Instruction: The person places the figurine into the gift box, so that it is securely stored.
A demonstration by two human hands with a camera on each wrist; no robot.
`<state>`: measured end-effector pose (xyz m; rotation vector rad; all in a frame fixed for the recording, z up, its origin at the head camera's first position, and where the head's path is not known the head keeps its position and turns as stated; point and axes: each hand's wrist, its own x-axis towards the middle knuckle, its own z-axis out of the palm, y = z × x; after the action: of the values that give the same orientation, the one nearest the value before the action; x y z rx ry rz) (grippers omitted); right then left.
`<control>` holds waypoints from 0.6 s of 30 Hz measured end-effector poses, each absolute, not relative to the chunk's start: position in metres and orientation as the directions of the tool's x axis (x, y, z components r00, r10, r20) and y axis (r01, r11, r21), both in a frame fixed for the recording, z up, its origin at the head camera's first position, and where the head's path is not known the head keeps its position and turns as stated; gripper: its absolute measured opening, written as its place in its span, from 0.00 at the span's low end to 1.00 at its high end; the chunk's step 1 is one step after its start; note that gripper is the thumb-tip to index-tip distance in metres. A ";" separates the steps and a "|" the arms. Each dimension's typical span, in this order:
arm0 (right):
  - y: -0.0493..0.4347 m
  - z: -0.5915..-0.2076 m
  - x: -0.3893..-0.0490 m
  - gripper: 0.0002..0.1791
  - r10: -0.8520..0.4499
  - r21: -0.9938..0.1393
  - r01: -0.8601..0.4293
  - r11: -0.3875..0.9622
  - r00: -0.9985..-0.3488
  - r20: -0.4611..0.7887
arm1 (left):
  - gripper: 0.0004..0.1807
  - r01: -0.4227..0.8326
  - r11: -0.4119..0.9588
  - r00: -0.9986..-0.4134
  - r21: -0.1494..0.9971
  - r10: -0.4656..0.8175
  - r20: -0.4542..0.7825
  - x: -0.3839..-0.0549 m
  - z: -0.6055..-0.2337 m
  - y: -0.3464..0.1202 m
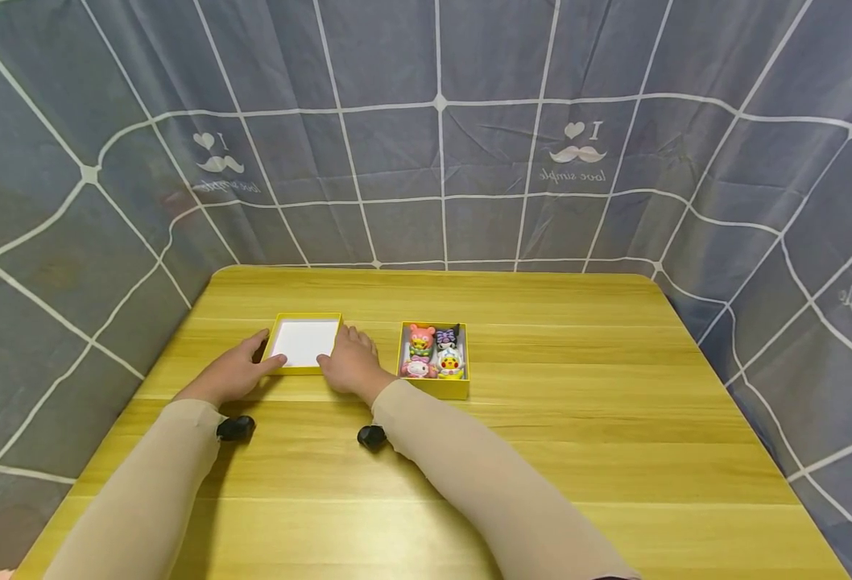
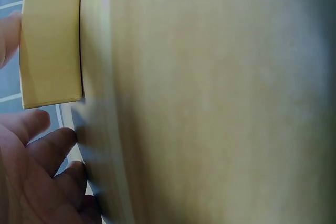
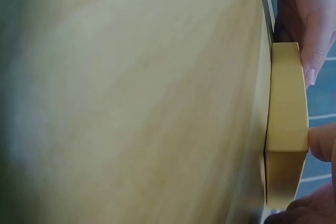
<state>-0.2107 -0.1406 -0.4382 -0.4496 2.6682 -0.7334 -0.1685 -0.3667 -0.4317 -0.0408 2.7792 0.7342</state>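
Note:
A shallow yellow box lid point(image 1: 308, 371) with a white inside lies open side up on the table. At its left side, my left hand point(image 1: 233, 372) has the thumb over the near-left rim and the fingers beside the wall; some of these fingers look apart from it in the left wrist view. My right hand point(image 1: 353, 364) holds the lid's right side, thumb at the rim and fingers along the outer wall. Just right of that hand stands an open yellow box point(image 1: 444, 390) with several small toy figures, among them a pink bear figure point(image 1: 422, 338) and a yellow-faced figure point(image 1: 450, 364).
The wood-grain table point(image 1: 578, 419) stretches right of the box and toward me. A grey curtain point(image 1: 491, 153) with white lines surrounds the back and sides. Small black wrist cameras hang below both sleeves, the left one point(image 1: 236, 428) low over the tabletop.

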 end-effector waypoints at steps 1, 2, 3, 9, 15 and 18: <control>-0.141 -0.438 -0.211 0.42 -0.384 -0.529 -0.213 0.822 -0.892 -0.238 | 0.54 -0.092 0.872 -0.964 0.481 0.043 -0.263 -0.168 -0.431 -0.366; -0.141 -0.438 -0.210 0.42 -0.385 -0.521 -0.216 0.826 -0.890 -0.242 | 0.54 -0.093 0.871 -0.964 0.482 0.043 -0.263 -0.168 -0.432 -0.366; -0.141 -0.439 -0.210 0.41 -0.386 -0.517 -0.217 0.828 -0.890 -0.245 | 0.54 -0.092 0.871 -0.964 0.482 0.044 -0.263 -0.168 -0.431 -0.366; -0.142 -0.441 -0.210 0.40 -0.393 -0.513 -0.219 0.830 -0.882 -0.260 | 0.54 -0.100 0.867 -0.960 0.488 0.045 -0.277 -0.168 -0.432 -0.366; -0.143 -0.441 -0.210 0.40 -0.396 -0.509 -0.218 0.833 -0.877 -0.273 | 0.54 -0.103 0.861 -0.957 0.498 0.050 -0.285 -0.169 -0.434 -0.367; -0.143 -0.441 -0.210 0.40 -0.402 -0.517 -0.217 0.828 -0.873 -0.277 | 0.54 -0.109 0.858 -0.957 0.502 0.047 -0.288 -0.169 -0.434 -0.367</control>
<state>-0.2098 -0.1427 -0.4409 -0.4643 2.6321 -0.6814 -0.1690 -0.3672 -0.4342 -0.0464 2.7421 0.7658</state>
